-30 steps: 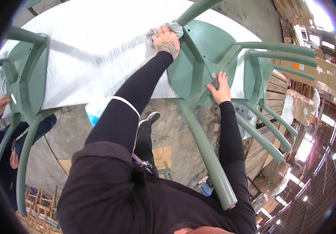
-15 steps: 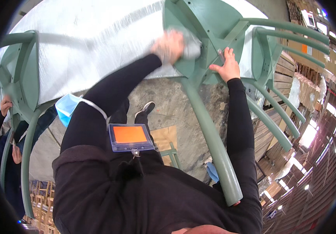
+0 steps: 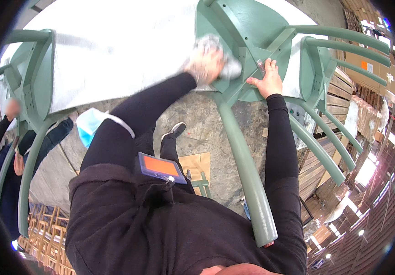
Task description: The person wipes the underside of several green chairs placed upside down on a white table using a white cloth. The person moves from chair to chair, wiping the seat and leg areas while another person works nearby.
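An upturned green chair [image 3: 257,27] lies seat-down on a white-covered table [image 3: 115,59], its legs and crossed braces facing up. My left hand [image 3: 204,64], blurred by motion, is closed on a pale grey cloth [image 3: 229,68] against the underside of the seat. Fingers apart, my right hand [image 3: 268,81] rests flat on the chair's brace, close to a small clear plastic piece [image 3: 261,67]. One long green leg [image 3: 245,169] points back toward my body, between my arms.
More upturned green chairs stand at right [image 3: 314,68] and left [image 3: 35,78]. Another person's hand [image 3: 19,164] is by the left one. A light blue face mask [image 3: 89,126] hangs on my left arm. Wooden chair frames [image 3: 46,233] and stacked boards [image 3: 339,94] lie beyond.
My left hand and the cloth have moved slightly right over the seat underside. My right hand stays put on the brace. The whole view has shifted a little.
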`<state>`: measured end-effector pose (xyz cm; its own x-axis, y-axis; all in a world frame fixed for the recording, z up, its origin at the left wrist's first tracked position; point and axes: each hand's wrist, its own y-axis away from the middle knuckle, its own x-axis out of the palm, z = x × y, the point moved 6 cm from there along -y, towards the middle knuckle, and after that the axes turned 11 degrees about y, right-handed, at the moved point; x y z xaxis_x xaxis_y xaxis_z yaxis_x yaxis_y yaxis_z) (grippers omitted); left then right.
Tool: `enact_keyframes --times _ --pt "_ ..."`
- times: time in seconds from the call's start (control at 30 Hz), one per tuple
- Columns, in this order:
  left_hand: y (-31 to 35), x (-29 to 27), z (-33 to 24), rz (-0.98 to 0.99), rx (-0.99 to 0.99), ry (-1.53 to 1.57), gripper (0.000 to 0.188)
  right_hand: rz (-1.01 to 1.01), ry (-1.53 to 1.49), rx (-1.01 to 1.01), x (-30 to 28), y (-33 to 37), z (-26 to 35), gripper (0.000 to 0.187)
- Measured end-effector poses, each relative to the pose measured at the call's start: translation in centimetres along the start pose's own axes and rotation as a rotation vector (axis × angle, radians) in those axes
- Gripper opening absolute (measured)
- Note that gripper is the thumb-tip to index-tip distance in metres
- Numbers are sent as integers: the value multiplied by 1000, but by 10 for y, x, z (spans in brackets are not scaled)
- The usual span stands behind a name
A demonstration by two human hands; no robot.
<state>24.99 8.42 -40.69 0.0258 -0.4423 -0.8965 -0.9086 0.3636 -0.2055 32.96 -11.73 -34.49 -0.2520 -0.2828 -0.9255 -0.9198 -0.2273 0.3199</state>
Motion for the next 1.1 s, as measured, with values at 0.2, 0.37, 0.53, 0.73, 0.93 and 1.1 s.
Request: enact_keyframes --times 0.2,0.37,0.53,0.73,0.93,1.1 --pt "-45 -29 54 -186 -354 -13 36 7 42 -41 -8 -10 14 123" --pt "23 22 -52 131 -50 247 44 30 39 1 -6 0 3 123" --pt "-26 -13 59 -122 -190 95 50 8 59 -59 -17 -12 16 124" --pt "-59 -57 122 -295 -608 -157 36 50 66 -15 -14 -15 15 125" --pt "-60 -10 12 204 -312 26 33 201 138 66 -19 -14 16 124" --pt "-55 -12 34 130 -161 42 38 137 161 33 -23 -18 14 127"
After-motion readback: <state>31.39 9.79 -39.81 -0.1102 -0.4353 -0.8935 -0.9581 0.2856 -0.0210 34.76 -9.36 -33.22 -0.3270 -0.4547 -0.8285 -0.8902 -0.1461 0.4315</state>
